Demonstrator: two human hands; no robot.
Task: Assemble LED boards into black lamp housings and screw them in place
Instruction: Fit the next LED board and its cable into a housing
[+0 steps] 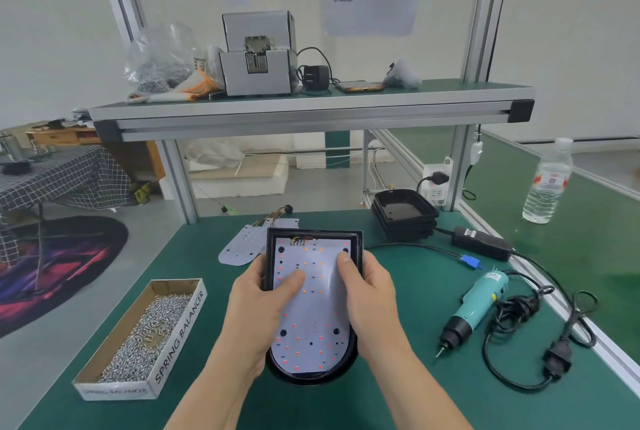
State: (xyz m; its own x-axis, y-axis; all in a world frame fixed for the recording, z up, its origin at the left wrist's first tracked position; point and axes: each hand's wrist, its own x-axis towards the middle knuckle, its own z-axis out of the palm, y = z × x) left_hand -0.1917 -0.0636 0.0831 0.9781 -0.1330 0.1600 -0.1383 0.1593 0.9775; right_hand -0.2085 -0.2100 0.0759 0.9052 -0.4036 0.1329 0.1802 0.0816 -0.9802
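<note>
- On my feed the green-matted workbench (pixel 398 395) carries an open cardboard box of loose silver screws (pixel 138 336) at the left. A teal electric screwdriver (pixel 474 308) lies at the right with its black cable coiled just beside it.
- Behind the work sit a stack of empty black housings (pixel 403 214), a black power adapter (pixel 481 242) and spare white LED boards with coloured wires (pixel 242 242). A clear plastic water bottle (pixel 547 183) stands well apart on the far right.
- The shelf above holds a grey screw feeder machine (pixel 258 55) and a clear bag of screws (pixel 156 62).
- Nothing blocks my view of the work except the thumbs and palms lying over it.
- Counts: one housing in hand, one board inside it, one screwdriver, one screw box, one bottle. The spare boards look like two overlapped. The stack looks about three deep, though I cannot count it surely.
- The black plastic lamp housing (pixel 359 249) is held in the middle of the bench, in front of me, with the white LED board dotted with red and orange LEDs (pixel 311 318) lying inside it.
- The left hand (pixel 256 311) grips the housing's left side, its thumb lying on the board.
- The right hand (pixel 370 294) grips the right side, its thumb pressing the board near the upper right corner.
</note>
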